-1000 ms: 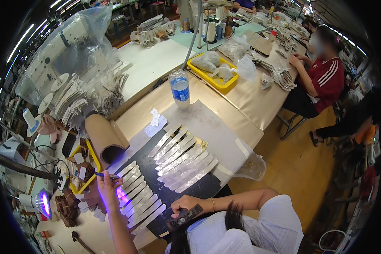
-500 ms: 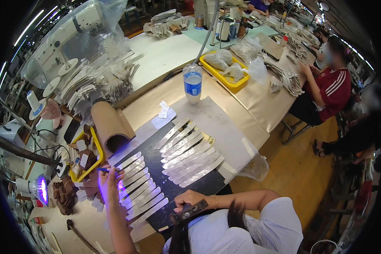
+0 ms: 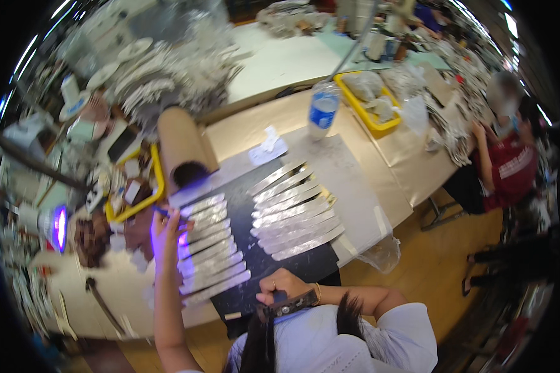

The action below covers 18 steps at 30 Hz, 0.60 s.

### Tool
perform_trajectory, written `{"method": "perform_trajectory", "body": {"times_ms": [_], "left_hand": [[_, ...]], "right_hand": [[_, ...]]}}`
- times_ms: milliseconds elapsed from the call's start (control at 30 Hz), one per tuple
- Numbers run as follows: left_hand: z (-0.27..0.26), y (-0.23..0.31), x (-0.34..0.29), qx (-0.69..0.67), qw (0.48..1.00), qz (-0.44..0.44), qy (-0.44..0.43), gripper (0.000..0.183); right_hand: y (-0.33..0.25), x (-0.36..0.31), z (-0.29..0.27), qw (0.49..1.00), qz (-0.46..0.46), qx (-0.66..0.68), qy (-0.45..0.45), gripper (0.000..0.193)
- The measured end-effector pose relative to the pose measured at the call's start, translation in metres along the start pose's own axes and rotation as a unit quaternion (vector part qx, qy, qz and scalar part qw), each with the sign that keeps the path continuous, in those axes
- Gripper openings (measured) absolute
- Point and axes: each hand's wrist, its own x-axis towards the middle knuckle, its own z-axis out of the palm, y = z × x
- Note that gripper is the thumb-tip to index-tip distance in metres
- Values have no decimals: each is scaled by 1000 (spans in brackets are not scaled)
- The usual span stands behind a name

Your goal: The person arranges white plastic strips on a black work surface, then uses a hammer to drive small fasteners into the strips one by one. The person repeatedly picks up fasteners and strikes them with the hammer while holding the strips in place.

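Observation:
In my left hand [image 3: 165, 231] is a blue pen [image 3: 162, 212], pinched at the fingertips. This hand hovers by the left edge of a row of pale, shiny strips [image 3: 210, 245], in violet light. A second group of similar strips [image 3: 297, 217] lies to the right, and both groups rest on a black board [image 3: 242, 214]. At the board's near edge my right hand [image 3: 286, 286] is closed, with its fingers curled. A dark bar-shaped object [image 3: 290, 304] shows just below it; whether the fingers grip anything is hidden.
A cardboard tube [image 3: 185, 144] and a yellow basket of brown pieces [image 3: 159, 181] are at the left, near a violet lamp [image 3: 58, 227]. A water bottle [image 3: 323, 110] and another yellow basket [image 3: 386, 127] stand beyond. A co-worker [image 3: 510, 165] sits at the right.
The whole view has shifted, so the table's contents appear farther right and partly blurred. My left hand with the pen is slightly higher beside the strips; my right hand stays near the board's edge.

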Motion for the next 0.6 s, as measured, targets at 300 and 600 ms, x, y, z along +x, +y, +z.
{"method": "perform_trajectory", "body": {"times_ms": [300, 600], "left_hand": [[-3, 3, 0, 3, 999, -16, 45, 23], [20, -20, 12, 77, 997, 10, -10, 18]], "right_hand": [[14, -3, 13, 1000, -8, -2, -4, 30], [17, -2, 9, 999, 3, 34, -2, 29]]}}
